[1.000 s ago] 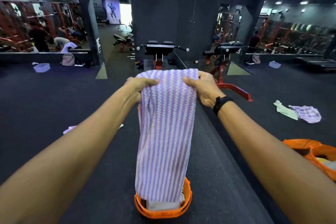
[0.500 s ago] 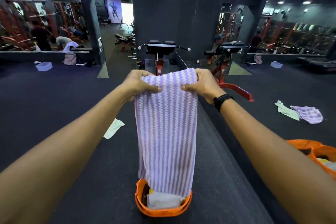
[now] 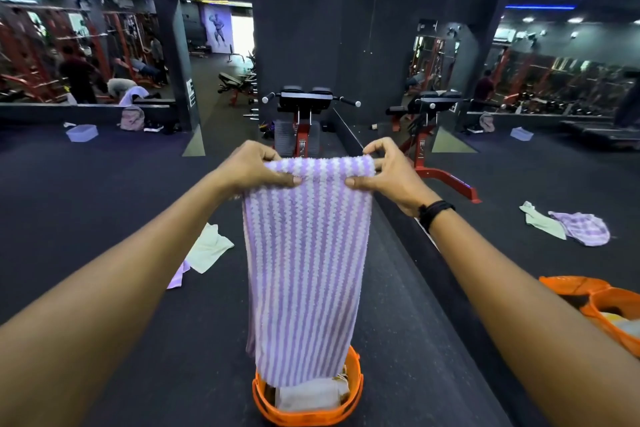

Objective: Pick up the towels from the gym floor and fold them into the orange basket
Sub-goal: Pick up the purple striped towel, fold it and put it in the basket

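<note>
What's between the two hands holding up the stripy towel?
In the head view, only the top edge of the purple-and-white striped towel spans between the left hand and right hand, each pinching a corner.

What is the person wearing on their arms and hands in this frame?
Both forearms are bare to the frame's edge, no sleeves in view. The right hand has a black band round its wrist. The left hand and its wrist carry nothing. No gloves or rings show.
</note>
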